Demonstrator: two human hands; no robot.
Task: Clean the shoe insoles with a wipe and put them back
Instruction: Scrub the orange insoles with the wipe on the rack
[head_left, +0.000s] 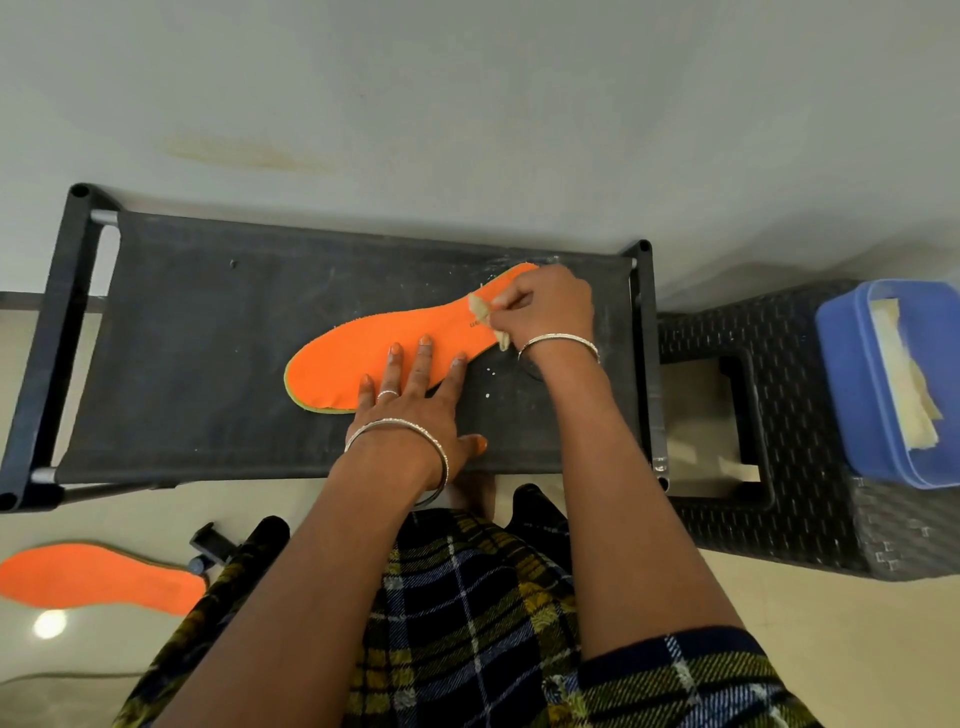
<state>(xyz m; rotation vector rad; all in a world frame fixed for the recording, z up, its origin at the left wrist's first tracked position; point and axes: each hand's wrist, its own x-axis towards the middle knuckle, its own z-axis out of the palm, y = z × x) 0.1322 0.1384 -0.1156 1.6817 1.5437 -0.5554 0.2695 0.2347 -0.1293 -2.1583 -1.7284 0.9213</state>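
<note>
An orange insole (358, 353) with a green edge lies flat on a black fabric shelf (208, 338). My left hand (415, 395) presses it down with straight fingers spread over its middle. At the insole's heel end my right hand (545, 306) grips a crumpled beige wipe (485, 317) against the orange surface. A second orange insole (98, 577) lies on the floor at the lower left.
A dark woven stool (810, 415) stands to the right of the shelf. On it sits an open blue box (852, 395) holding more beige wipes (909, 384). A pale wall runs behind the shelf. My plaid clothing fills the bottom of the view.
</note>
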